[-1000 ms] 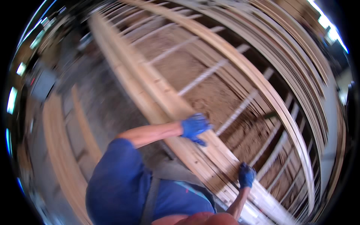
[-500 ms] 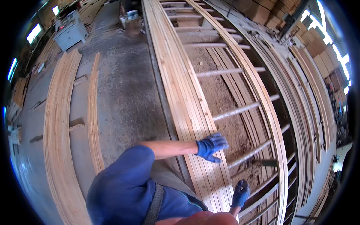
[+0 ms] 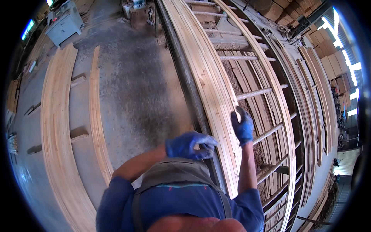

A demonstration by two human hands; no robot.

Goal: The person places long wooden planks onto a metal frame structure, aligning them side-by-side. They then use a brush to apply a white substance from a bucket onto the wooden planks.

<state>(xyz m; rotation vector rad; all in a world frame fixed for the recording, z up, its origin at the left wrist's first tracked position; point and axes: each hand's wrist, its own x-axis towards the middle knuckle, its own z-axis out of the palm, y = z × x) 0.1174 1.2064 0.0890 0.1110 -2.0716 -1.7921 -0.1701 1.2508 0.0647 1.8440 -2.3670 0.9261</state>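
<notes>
A row of long, pale wooden boards (image 3: 210,81) lies side by side on a roller conveyor. My left hand (image 3: 191,146), in a blue glove, is at the near-left side of the row, above the conveyor's dark metal edge (image 3: 189,91). Its fingers are curved and apart from the thumb, with nothing seen between them. At the right edge of the boards is my right hand (image 3: 242,125), also gloved in blue. Its thumb and fingers are spread, and the fingertips reach the outermost board; whether they press on it I cannot tell.
Metal rollers (image 3: 255,94) cross to a single long board (image 3: 276,85) on the right. More boards (image 3: 58,116) and a narrow plank (image 3: 96,112) rest on floor supports to the left. A grey cabinet (image 3: 63,29) stands at the far left, with stacked lumber (image 3: 320,42) at the far right.
My left hand has drawn back from the top of the boards to their left side. My right hand has moved forward along their right edge. The view has shifted a little.
</notes>
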